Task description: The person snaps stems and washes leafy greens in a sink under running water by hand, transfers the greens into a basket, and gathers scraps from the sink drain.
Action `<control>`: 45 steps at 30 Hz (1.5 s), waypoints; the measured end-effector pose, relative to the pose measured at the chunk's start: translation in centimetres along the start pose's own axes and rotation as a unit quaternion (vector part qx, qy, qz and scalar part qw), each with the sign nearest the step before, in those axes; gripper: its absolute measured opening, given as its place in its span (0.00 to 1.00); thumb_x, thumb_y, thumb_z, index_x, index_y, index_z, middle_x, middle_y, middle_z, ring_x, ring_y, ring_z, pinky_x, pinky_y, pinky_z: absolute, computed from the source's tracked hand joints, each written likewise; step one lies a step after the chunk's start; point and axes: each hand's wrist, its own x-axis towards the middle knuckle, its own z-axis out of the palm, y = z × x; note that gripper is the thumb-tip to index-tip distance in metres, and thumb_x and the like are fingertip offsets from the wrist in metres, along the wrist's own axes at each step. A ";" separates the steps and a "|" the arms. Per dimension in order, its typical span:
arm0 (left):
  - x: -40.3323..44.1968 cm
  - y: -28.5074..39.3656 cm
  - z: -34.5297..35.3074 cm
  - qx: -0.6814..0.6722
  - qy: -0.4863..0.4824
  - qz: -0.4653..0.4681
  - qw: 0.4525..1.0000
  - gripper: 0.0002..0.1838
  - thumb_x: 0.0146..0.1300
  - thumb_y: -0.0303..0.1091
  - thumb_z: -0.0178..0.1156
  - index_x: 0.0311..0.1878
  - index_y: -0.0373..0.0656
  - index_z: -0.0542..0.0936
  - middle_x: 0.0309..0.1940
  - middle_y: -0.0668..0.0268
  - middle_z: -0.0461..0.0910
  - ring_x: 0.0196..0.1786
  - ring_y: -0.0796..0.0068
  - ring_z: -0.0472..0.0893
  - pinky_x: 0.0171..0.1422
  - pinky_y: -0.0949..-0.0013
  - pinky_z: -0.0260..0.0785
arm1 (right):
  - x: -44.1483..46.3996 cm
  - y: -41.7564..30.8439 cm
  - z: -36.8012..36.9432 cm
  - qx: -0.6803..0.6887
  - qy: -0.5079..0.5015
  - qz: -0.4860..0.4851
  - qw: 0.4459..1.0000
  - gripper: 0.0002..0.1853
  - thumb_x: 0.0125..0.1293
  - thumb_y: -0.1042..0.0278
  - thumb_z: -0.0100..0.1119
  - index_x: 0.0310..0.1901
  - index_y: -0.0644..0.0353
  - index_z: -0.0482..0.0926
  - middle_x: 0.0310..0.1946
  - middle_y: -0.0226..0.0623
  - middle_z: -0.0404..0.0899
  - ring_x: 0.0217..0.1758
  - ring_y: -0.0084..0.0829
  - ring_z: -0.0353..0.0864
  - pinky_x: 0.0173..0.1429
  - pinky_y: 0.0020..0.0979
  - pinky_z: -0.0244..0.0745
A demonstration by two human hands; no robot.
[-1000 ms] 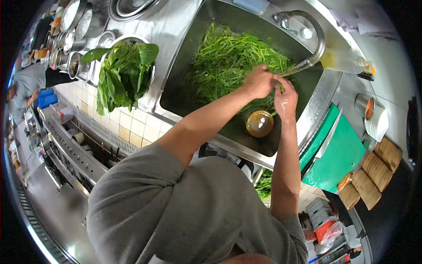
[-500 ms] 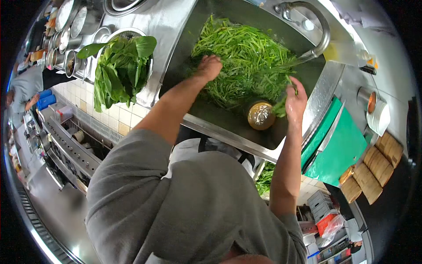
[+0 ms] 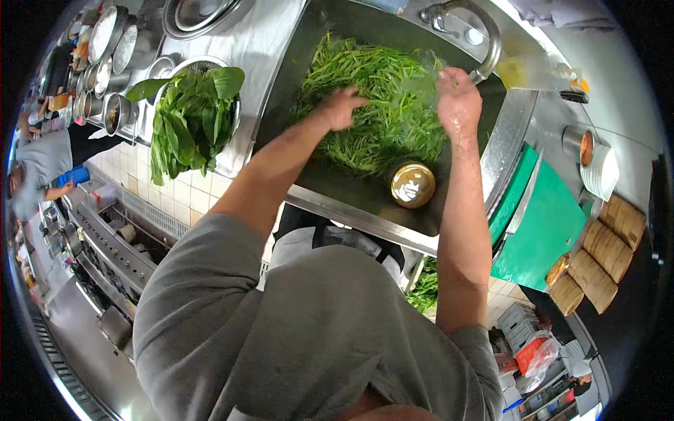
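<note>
Inside the rectangular dark-metal sink (image 3: 358, 219), loosely spread left bare hand (image 3: 342, 109), nearer the middle of long green leafy stalks (image 3: 393, 105), heaped rightward, axes mixed; farther, beside the curved silver tap (image 3: 496, 45), curled right bare hand (image 3: 460, 98), contents impossible to tell, stalks leftward.

The floor (image 3: 180, 191) has small square tiles, mostly cream, and some look more yellow. A long grate (image 3: 156, 214) full of little holes runs along beside them. Next to it is a long metal stove (image 3: 105, 240) with a row of knobs. A shiny steel counter (image 3: 270, 35) is near the top. On the right there is a smooth, pale wall (image 3: 625, 77). Low down on the right are shelves (image 3: 551, 401). Bright light shines off the metal.
</note>
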 end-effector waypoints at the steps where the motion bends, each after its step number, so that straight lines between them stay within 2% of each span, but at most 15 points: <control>1: -0.7 0.3 2.8 0.058 -0.032 -0.020 0.998 0.28 0.64 0.22 0.58 0.69 0.49 0.73 0.66 0.54 0.69 0.68 0.53 0.69 0.68 0.46 0.70 | -0.4 0.2 0.1 -0.028 0.006 -0.016 0.999 0.13 0.68 0.58 0.61 0.48 0.56 0.86 0.43 0.49 0.85 0.49 0.46 0.84 0.54 0.40 0.76; 3: 0.1 -2.6 11.2 0.232 -0.164 -0.018 0.959 0.27 0.67 0.25 0.58 0.70 0.43 0.71 0.72 0.54 0.64 0.67 0.56 0.70 0.62 0.46 0.72 | -1.2 0.8 0.0 -0.058 0.012 -0.032 0.998 0.13 0.69 0.58 0.60 0.48 0.56 0.85 0.43 0.49 0.85 0.49 0.46 0.85 0.54 0.41 0.77; 5: 1.3 -0.3 13.2 0.152 -0.436 -0.081 0.883 0.25 0.68 0.28 0.59 0.68 0.38 0.71 0.72 0.54 0.66 0.65 0.56 0.73 0.61 0.43 0.70 | -2.4 1.1 -0.5 -0.024 0.008 -0.038 0.999 0.15 0.71 0.60 0.60 0.49 0.63 0.82 0.39 0.46 0.86 0.44 0.39 0.86 0.52 0.35 0.76; 7: -0.3 -0.7 16.0 -0.319 -0.310 -0.221 0.868 0.24 0.65 0.27 0.59 0.66 0.40 0.74 0.61 0.47 0.76 0.63 0.48 0.77 0.66 0.48 0.70 | -3.1 0.3 -1.0 0.043 -0.005 0.015 0.999 0.13 0.71 0.60 0.60 0.48 0.61 0.82 0.40 0.48 0.85 0.46 0.43 0.85 0.53 0.38 0.76; 11: -1.8 5.2 4.2 -0.029 -0.237 0.063 0.969 0.24 0.65 0.29 0.61 0.65 0.39 0.75 0.56 0.50 0.79 0.55 0.51 0.80 0.59 0.50 0.74 | -1.2 0.4 0.6 0.086 0.036 0.000 0.996 0.14 0.71 0.61 0.59 0.46 0.64 0.81 0.41 0.51 0.83 0.47 0.48 0.83 0.54 0.41 0.76; 13: -2.8 4.8 2.1 -0.134 0.068 0.019 0.988 0.25 0.65 0.31 0.64 0.65 0.41 0.75 0.56 0.55 0.79 0.50 0.59 0.81 0.54 0.55 0.77 | -0.8 -0.7 0.3 0.045 0.086 -0.116 0.988 0.18 0.71 0.57 0.60 0.46 0.68 0.80 0.42 0.52 0.82 0.48 0.48 0.83 0.54 0.43 0.75; 17: -2.6 4.8 -7.0 -0.613 0.010 -0.122 0.781 0.24 0.70 0.32 0.60 0.68 0.46 0.72 0.62 0.61 0.77 0.49 0.69 0.81 0.48 0.62 0.78 | -1.9 -3.3 -2.2 -0.037 0.072 -0.068 0.994 0.19 0.71 0.52 0.61 0.43 0.64 0.80 0.37 0.53 0.82 0.42 0.45 0.83 0.49 0.42 0.75; 20: -3.5 4.9 -11.5 -0.689 0.003 -0.085 0.720 0.32 0.72 0.33 0.58 0.76 0.50 0.61 0.63 0.63 0.77 0.45 0.70 0.81 0.42 0.61 0.77 | -3.5 -4.0 -3.6 0.130 0.118 0.017 0.984 0.20 0.71 0.51 0.61 0.38 0.64 0.80 0.29 0.47 0.81 0.36 0.36 0.80 0.45 0.38 0.73; 25: -3.7 5.0 -13.8 -0.642 -0.009 -0.044 0.765 0.40 0.74 0.38 0.54 0.82 0.54 0.45 0.72 0.57 0.69 0.54 0.61 0.81 0.56 0.53 0.76 | -7.2 0.2 -3.6 0.081 0.155 0.005 0.985 0.16 0.73 0.58 0.59 0.35 0.65 0.81 0.25 0.32 0.75 0.33 0.23 0.71 0.42 0.31 0.71; 26: -3.3 5.1 -13.3 -0.376 0.015 -0.111 0.920 0.39 0.75 0.41 0.53 0.82 0.54 0.44 0.74 0.55 0.64 0.62 0.57 0.77 0.64 0.52 0.70 | -8.0 0.5 -3.9 0.138 0.172 0.035 0.975 0.16 0.73 0.59 0.59 0.34 0.64 0.81 0.25 0.30 0.75 0.32 0.23 0.71 0.40 0.31 0.70; 28: -4.1 9.0 -14.3 0.047 0.014 -0.182 0.982 0.38 0.74 0.48 0.50 0.81 0.48 0.48 0.77 0.50 0.57 0.78 0.48 0.59 0.79 0.52 0.55 | -11.5 0.6 -5.9 0.186 0.251 0.063 0.948 0.15 0.72 0.60 0.60 0.33 0.63 0.81 0.24 0.27 0.74 0.32 0.21 0.71 0.38 0.30 0.69; 31: 3.5 3.4 -10.5 0.020 0.051 0.089 0.995 0.19 0.72 0.44 0.51 0.53 0.44 0.84 0.52 0.51 0.83 0.54 0.53 0.82 0.57 0.54 0.73 | -18.4 -0.2 -10.6 0.068 0.389 0.078 0.915 0.16 0.71 0.60 0.61 0.32 0.65 0.80 0.26 0.35 0.80 0.32 0.27 0.73 0.39 0.37 0.72; 35: 5.0 11.1 -14.0 -0.352 0.050 0.069 0.932 0.12 0.70 0.42 0.61 0.37 0.43 0.83 0.25 0.69 0.79 0.21 0.81 0.75 0.20 0.77 0.63 | -31.2 -2.0 -17.0 0.075 0.439 0.224 0.867 0.18 0.69 0.53 0.61 0.33 0.62 0.80 0.26 0.49 0.79 0.28 0.43 0.78 0.37 0.39 0.73; 40: 12.6 16.3 -15.5 -0.533 -0.080 0.056 0.841 0.17 0.71 0.51 0.60 0.40 0.46 0.75 0.15 0.75 0.66 0.14 0.82 0.65 0.16 0.76 0.56 | -45.3 3.2 -18.0 0.032 0.559 0.256 0.788 0.18 0.69 0.58 0.61 0.30 0.66 0.78 0.22 0.49 0.74 0.22 0.39 0.68 0.31 0.38 0.68; 45: 6.8 24.1 -15.2 -0.355 -0.096 -0.037 0.929 0.20 0.74 0.54 0.54 0.32 0.51 0.71 0.10 0.79 0.53 0.09 0.84 0.51 0.14 0.74 0.41 | -58.0 6.6 -15.9 0.022 0.585 0.343 0.734 0.16 0.70 0.58 0.61 0.35 0.65 0.83 0.26 0.39 0.80 0.29 0.28 0.75 0.38 0.34 0.73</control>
